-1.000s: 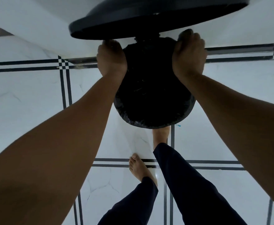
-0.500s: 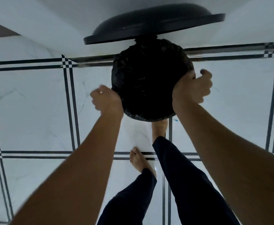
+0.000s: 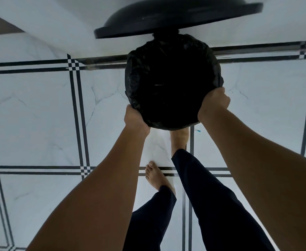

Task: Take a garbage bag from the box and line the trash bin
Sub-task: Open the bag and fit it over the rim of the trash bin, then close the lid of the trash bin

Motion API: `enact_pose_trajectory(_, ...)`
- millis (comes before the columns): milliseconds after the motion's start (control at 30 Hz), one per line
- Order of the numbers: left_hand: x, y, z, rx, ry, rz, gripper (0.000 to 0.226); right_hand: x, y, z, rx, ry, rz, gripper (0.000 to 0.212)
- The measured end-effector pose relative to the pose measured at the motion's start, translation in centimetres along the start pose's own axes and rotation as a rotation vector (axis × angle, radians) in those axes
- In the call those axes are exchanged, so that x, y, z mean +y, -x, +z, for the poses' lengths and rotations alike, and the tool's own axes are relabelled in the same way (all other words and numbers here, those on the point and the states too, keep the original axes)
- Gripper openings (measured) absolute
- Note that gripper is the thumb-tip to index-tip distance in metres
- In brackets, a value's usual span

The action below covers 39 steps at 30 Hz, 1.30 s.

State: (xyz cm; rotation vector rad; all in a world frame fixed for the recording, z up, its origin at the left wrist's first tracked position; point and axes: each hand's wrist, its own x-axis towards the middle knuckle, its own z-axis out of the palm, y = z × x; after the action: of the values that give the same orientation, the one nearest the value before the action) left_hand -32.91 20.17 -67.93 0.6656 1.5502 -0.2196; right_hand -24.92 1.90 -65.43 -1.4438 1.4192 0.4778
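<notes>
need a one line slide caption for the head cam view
Both hands, left hand and right hand, tuck a black garbage bag over the near rim of a trash bin, its lid raised.

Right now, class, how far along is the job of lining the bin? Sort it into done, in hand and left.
Done: a black bag already sits in the bin, its edge folded over the rim at the back and sides, and the lid stands open. In hand: the left hand and right hand grip the bag at the near rim. Left: probably seating that near edge, then letting go.
</notes>
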Motion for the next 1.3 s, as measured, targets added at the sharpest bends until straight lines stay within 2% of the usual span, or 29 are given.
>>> enact_pose_trajectory(33, 0.0, 0.7, -0.1, 0.002, -0.02, 0.021, 0.045, 0.2, 0.2, -0.1, 0.032, 0.031, -0.02, 0.051)
enact_pose_trajectory(67, 0.2, 1.5, -0.3, 0.071, -0.072, 0.054, 0.047, 0.2, 0.8, -0.2, 0.076, 0.131, -0.075, 0.051)
enact_pose_trajectory(133, 0.4, 3.3, -0.6, 0.169, -0.171, 0.117, 0.049, 0.3, 2.5, -0.4, 0.189, 0.323, -0.255, 0.05)
enact_pose_trajectory(200, 0.6, 5.0, -0.5, 0.233, -0.261, 0.225, 0.046, 0.6, 4.9, -0.3, 0.205, 0.403, -0.466, 0.049)
enact_pose_trajectory(300, 0.9, 8.2, -0.2, 0.295, -0.487, 0.551, 0.042, 1.5, 8.5, -0.5, 0.127, 0.47, -0.838, 0.048)
enact_pose_trajectory(433, 1.4, 14.2, -0.4, 0.203, -0.63, 1.055, 0.02, 1.8, 13.0, -2.2, 0.042, 0.623, -1.157, 0.048)
enact_pose_trajectory(533, 2.3, 17.6, -0.8, 0.161, -0.716, 1.327, 0.034, 0.8, 16.0, -3.8, 0.086, 0.665, -1.344, 0.043)
enact_pose_trajectory(633, 3.5, 20.4, -0.6, 0.14, -0.779, 1.536, 0.038, -1.0, 18.8, -5.2, 0.18, 0.627, -1.5, 0.035)
enact_pose_trajectory(767, 6.0, 22.8, 0.7, 0.089, -0.928, 1.641, 0.045, -4.3, 20.9, -5.8, 0.25, 0.617, -1.632, 0.036)
enact_pose_trajectory(933, 9.2, 23.0, 3.2, 0.028, -1.288, 1.607, 0.055, -7.4, 19.7, -5.5, 0.279, 0.839, -1.738, 0.05)
enact_pose_trajectory(1100, 10.1, 21.2, 3.0, -0.054, -1.455, 1.69, 0.057, -7.1, 18.4, -5.5, 0.175, 0.93, -1.722, 0.05)
enact_pose_trajectory(1300, 8.0, 19.5, 1.3, -0.118, -1.502, 1.666, 0.055, -5.6, 17.4, -5.2, 0.009, 1.098, -1.543, 0.053)
